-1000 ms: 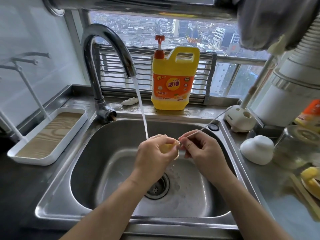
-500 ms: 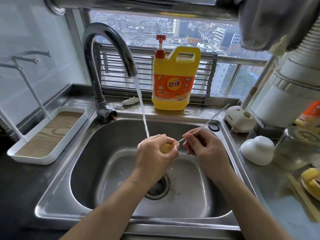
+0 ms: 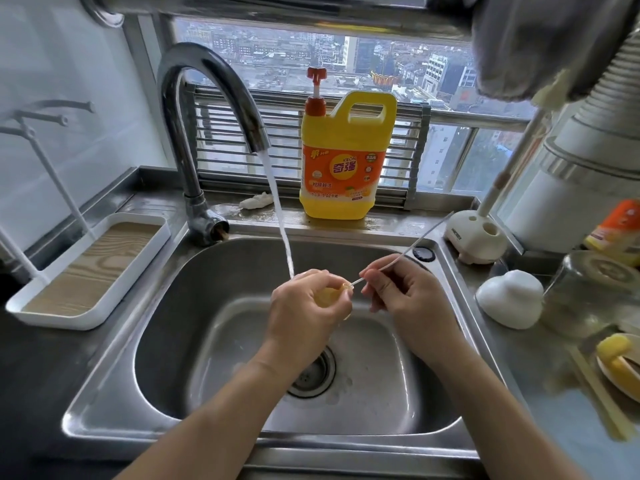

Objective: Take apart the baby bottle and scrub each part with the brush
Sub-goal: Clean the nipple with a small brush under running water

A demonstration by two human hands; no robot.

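Over the steel sink, my left hand grips a small yellowish translucent bottle part, mostly hidden by my fingers. My right hand pinches a long thin straw brush whose tip meets the part's opening. Its thin stem slants up and to the right past my fingers. Water runs from the faucet onto my left hand. A yellow bottle piece lies on the counter at the right.
A yellow detergent jug stands on the ledge behind the sink. A white tray with a wooden base sits at the left. At the right are a white brush holder, a white dome and a glass jar.
My right hand has drawn back to the right, pulling more of the thin brush out of the part. My left hand has stayed under the running water.
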